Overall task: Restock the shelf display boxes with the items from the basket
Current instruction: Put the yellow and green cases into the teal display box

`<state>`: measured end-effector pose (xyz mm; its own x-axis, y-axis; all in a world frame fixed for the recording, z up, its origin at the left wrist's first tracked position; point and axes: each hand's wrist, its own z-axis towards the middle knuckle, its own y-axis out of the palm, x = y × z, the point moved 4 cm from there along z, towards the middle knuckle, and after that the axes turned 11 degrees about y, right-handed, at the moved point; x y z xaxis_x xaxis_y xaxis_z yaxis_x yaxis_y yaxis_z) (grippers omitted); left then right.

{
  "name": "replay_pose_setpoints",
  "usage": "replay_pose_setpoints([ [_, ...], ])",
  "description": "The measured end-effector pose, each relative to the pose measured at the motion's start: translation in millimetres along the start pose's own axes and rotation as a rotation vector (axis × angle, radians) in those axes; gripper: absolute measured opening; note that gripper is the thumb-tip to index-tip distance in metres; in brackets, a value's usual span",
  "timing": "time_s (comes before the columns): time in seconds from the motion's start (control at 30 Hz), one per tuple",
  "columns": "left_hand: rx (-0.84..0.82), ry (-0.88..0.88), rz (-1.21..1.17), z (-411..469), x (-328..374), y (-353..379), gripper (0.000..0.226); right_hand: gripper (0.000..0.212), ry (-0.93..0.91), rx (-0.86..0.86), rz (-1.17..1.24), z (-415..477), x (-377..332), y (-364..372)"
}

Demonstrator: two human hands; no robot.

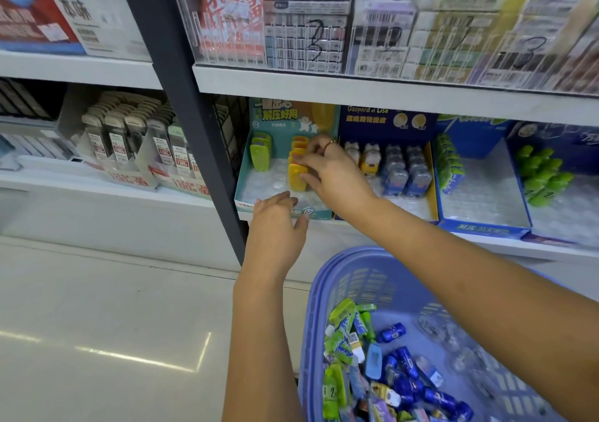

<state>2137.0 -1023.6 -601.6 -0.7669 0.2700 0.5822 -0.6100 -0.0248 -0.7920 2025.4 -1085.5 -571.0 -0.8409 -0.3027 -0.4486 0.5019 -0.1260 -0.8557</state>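
head view: the right hand [334, 172] reaches into the teal display box [285, 204] on the lower shelf [405, 97], its thumb and fingers [311, 162] pinched on the front yellow eraser case [297, 177] in a short row of yellow cases standing upright in the box's clear plastic tray. a ring [330, 144] shows on one raised finger. the right forearm stretches in from the lower right, crossing above the basket. the left hand [275, 224] sits at the front lip of the same box, palm down, fingers loosely spread and holding nothing; their tips touch or nearly touch the cardboard edge, which one cannot tell. its forearm rises straight from the bottom of the frame. a few green cases [261, 154] stand at the box's left side. to the right sit a navy display box [385, 123] and blue display boxes [479, 224] partly filled. the purple basket [327, 292] lies below, holding a loose heap of green, blue and yellow items [382, 376].
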Motion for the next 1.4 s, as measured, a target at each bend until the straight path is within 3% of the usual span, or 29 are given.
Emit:
replay_pose_setpoints([
  [0.17, 0.011, 0.003, 0.015, 1.1, -1.4, -0.3, 0.04, 0.038, -0.105, -0.088, -0.384, 13.7, -8.2, 9.1],
  [0.33, 0.093, 0.059, -0.055, -3.4, 9.2, -13.1, 0.035, 0.041, -0.052, -0.117, -0.499, 17.7, -4.7, 11.8],
  [0.43, 0.182, 0.117, -0.086, -14.6, 35.2, -30.6, 0.026, 0.042, -0.039, -0.206, -0.347, 13.3, -7.2, 1.5],
  [0.5, 0.108, 0.099, -0.109, -20.7, 51.1, -33.0, 0.022, 0.044, -0.01, -0.182, -0.157, -6.1, -0.5, -14.2],
  [0.57, -0.092, 0.029, -0.128, -24.9, 62.5, -21.7, 0.024, 0.042, 0.033, -0.149, -0.051, -42.4, 15.1, -27.3],
  [0.63, -0.353, -0.073, -0.086, -30.9, 68.6, 5.6, 0.02, 0.033, 0.093, -0.226, -0.01, -90.2, 39.8, -26.8],
  [0.73, -0.798, -0.05, 0.12, -53.1, 80.0, 66.6, 0.018, 0.027, 0.242, -0.572, -0.097, -168.9, 88.2, -2.7],
  [0.83, -1.205, 0.01, 0.217, -96.1, 84.3, 136.2, 0.017, 0.035, 0.421, -0.891, -0.181, -237.6, 138.8, 23.6],
  [0.93, -1.551, -0.031, 0.283, -140.1, 70.6, 190.1, 0.039, 0.035, 0.512, -1.046, -0.083, -282.0, 170.9, 44.4],
  [1.0, -1.652, -0.046, 0.352, -156.6, 59.2, 207.9, 0.04, 0.031, 0.529, -1.079, 0.063, -297.7, 174.5, 56.6],
  [1.13, -1.55, 0.017, 0.425, -165.3, 46.8, 219.5, 0.041, 0.025, 0.397, -1.115, 0.116, -312.8, 159.3, 80.7],
  [1.27, -1.433, 0.03, 0.426, -178.1, 40.6, 222.0, 0.053, 0.028, 0.197, -1.112, -0.078, -326.7, 145.1, 92.2],
  [1.4, -1.42, -0.017, 0.352, -180.4, 38.6, 220.7, 0.029, 0.039, 0.08, -1.169, -0.318, -335.5, 145.7, 95.7],
])
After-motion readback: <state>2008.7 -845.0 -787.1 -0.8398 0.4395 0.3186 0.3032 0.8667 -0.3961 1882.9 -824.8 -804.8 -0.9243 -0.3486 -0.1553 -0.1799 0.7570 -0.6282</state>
